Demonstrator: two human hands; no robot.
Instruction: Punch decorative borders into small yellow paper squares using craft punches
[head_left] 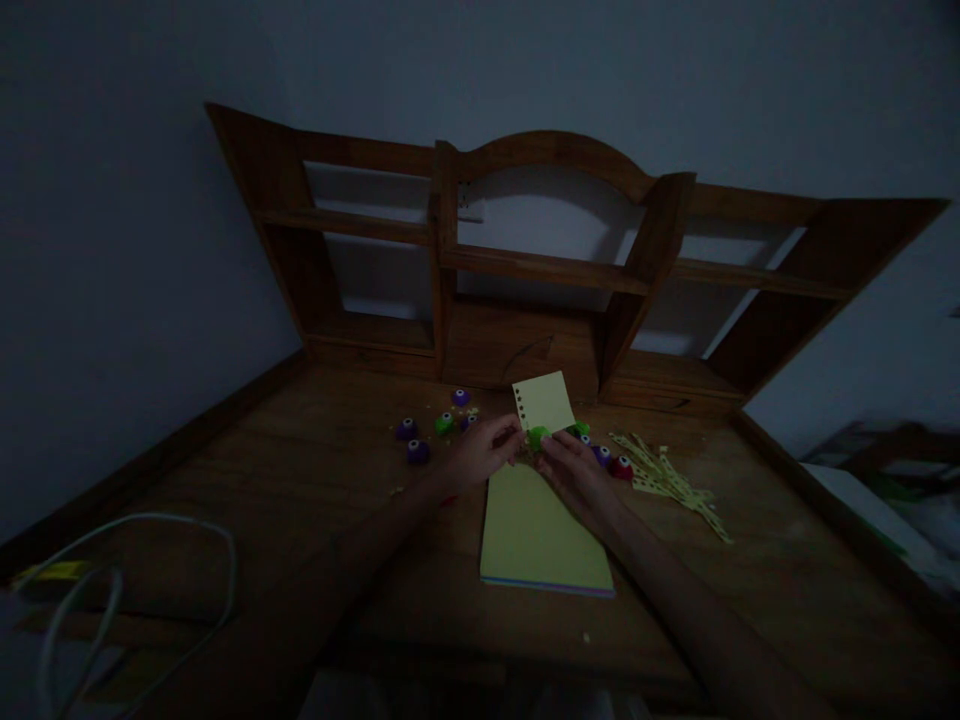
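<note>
My right hand (576,474) has its fingers closed around a small green craft punch (538,437) above the far edge of a yellow paper pad (541,535). Just left of it is my left hand (484,450), its fingertips pinched together near the punch; what they hold, if anything, is too small and dark to make out. Behind both hands lies a loose yellow sheet (546,402) with a row of holes down its left side. The pad shows blue and purple sheets at its near edge.
Several more punches lie about: purple (418,452) and green (444,423) ones left, a red one (621,467) right. Punched yellow strips (671,475) are heaped at the right. A wooden shelf unit (525,262) borders the back; a white cable (225,545) loops at the left.
</note>
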